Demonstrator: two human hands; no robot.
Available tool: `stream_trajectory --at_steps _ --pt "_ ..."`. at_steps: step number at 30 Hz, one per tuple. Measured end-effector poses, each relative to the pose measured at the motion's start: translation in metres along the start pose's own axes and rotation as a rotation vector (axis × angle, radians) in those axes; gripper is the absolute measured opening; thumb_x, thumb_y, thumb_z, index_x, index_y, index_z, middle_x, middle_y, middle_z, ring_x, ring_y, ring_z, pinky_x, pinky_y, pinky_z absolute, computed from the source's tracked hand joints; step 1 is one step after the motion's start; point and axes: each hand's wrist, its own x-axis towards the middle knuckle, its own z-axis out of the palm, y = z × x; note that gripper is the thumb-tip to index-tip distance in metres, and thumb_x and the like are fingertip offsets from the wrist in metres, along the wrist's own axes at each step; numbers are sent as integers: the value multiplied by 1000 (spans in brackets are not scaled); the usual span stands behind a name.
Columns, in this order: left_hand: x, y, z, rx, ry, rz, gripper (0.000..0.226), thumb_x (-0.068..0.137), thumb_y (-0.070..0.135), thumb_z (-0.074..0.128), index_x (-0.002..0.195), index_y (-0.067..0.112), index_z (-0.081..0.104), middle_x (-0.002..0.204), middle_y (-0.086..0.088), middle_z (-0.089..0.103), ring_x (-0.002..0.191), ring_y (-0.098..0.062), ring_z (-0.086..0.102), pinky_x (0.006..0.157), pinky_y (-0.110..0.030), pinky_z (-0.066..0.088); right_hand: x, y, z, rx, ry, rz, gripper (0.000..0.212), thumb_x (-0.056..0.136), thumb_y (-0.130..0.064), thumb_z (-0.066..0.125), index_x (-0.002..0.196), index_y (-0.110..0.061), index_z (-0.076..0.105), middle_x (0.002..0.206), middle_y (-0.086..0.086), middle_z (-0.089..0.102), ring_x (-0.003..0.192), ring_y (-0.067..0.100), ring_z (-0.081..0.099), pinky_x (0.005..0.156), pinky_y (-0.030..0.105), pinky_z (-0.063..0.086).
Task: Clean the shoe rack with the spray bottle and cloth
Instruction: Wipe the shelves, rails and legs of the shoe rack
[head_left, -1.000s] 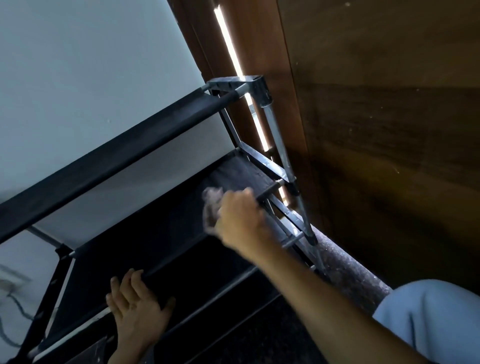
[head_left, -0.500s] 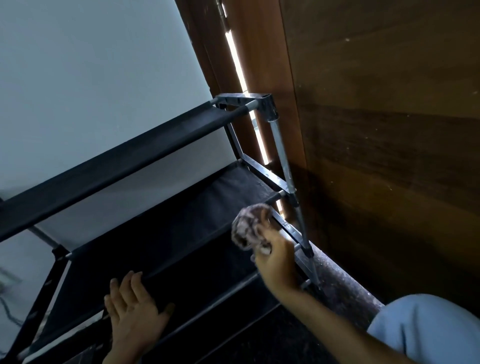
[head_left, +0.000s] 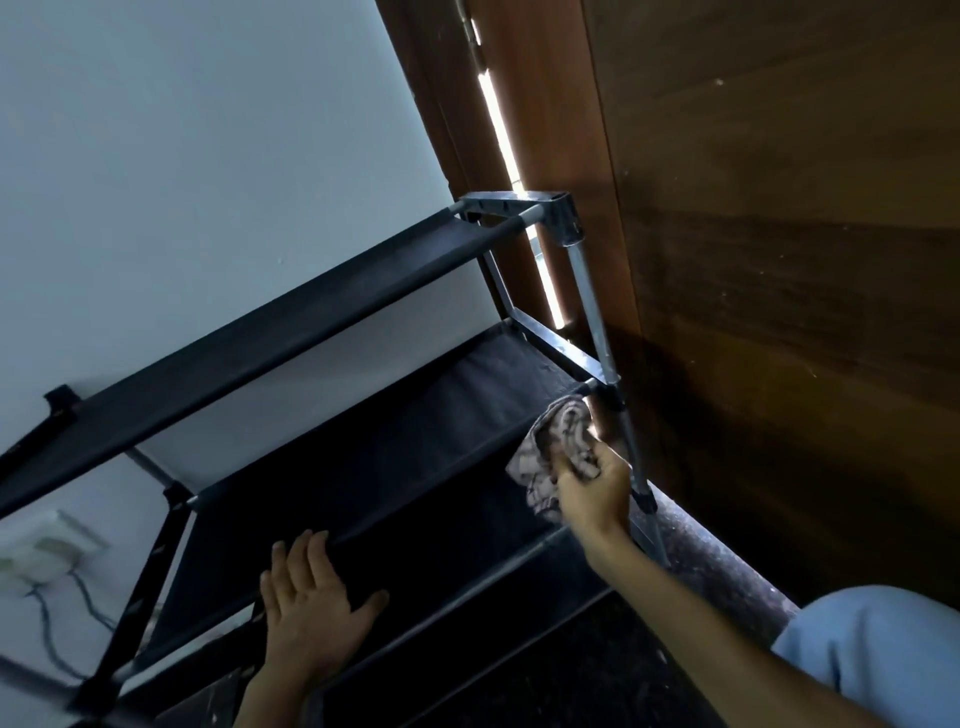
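Note:
The shoe rack (head_left: 291, 332) has black fabric shelves on a metal frame and stands against a pale wall. My right hand (head_left: 592, 493) grips a crumpled patterned cloth (head_left: 558, 441) at the right end of the middle shelf, close to the rack's right upright pole (head_left: 589, 296). My left hand (head_left: 311, 608) lies flat with spread fingers on the front edge of that middle shelf. No spray bottle is in view.
A dark wooden door or panel (head_left: 779, 260) stands right beside the rack, with a bright gap (head_left: 498, 124) along its edge. A wall socket with cables (head_left: 47, 551) sits low on the left. A light blue clothed knee (head_left: 883, 649) is at the lower right.
My right hand has carried the cloth from the middle of the shelf rightward to its end by the upright pole. My left hand has stayed on the shelf's front edge.

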Motion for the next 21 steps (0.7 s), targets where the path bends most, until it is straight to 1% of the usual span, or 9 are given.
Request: stream_trajectory --at_steps 3,4,6,8,11,14,18,19,21 --pt "-1 -5 0 -29 -2 49 97 86 57 49 147 11 -10 157 -5 -12 144 -26 -19 117 -43 -5 -25 10 13 -158 -269 -84 12 86 -9 66 76 -15 66 63 -2 66 57 12 63 53 28 54" --pt "-1 -7 -3 -33 -14 65 97 87 55 49 147 11 -12 157 -4 -15 144 -25 -20 117 -42 -4 -34 13 20 -193 -348 -117 12 86 -8 66 75 -13 67 62 -2 65 57 12 63 53 27 53" --pt "-1 -12 -11 -43 -67 103 96 90 50 49 146 11 -18 156 -2 -21 143 -22 -22 117 -40 -4 -52 16 33 -231 -462 -185 6 85 -9 66 84 -11 71 68 -9 65 62 0 62 56 16 50" --pt "-3 -23 -20 -76 -120 167 94 92 43 49 143 12 -25 153 2 -26 142 -16 -22 117 -37 -3 -65 17 44 -221 -527 -203 9 86 -10 66 92 -10 72 72 -12 67 66 -5 62 59 10 47" --pt "-15 -46 -24 -100 -82 301 87 94 28 47 135 20 -30 153 9 -23 138 -4 -18 116 -25 3 -67 18 45 -211 -530 -199 13 85 -5 65 95 -9 73 78 -8 71 73 -3 65 64 12 51" --pt "-29 -76 -27 -39 5 382 78 92 16 47 144 26 -11 151 15 -13 144 -4 4 111 -15 15 -64 24 39 -276 -538 -210 19 85 -2 65 102 -7 71 88 0 72 82 7 67 72 17 53" --pt "-31 -105 -48 124 99 424 69 88 17 56 148 22 23 153 11 10 137 -9 35 101 -20 38 -76 48 34 -330 -622 -184 23 86 -3 65 83 -26 68 70 -2 69 66 7 64 55 9 48" --pt "-31 -110 -52 188 147 513 70 82 15 65 145 16 34 152 5 23 131 -12 45 95 -21 45 -80 53 31 -338 -659 -194 27 86 -2 64 83 -29 67 72 -1 69 66 5 64 55 8 47" --pt "-36 -128 -52 269 211 662 62 68 3 71 128 4 56 135 -9 53 112 -21 62 81 -30 55 -93 71 32 -441 -751 -259 38 81 9 63 100 -23 69 96 -4 68 86 0 63 69 2 44"
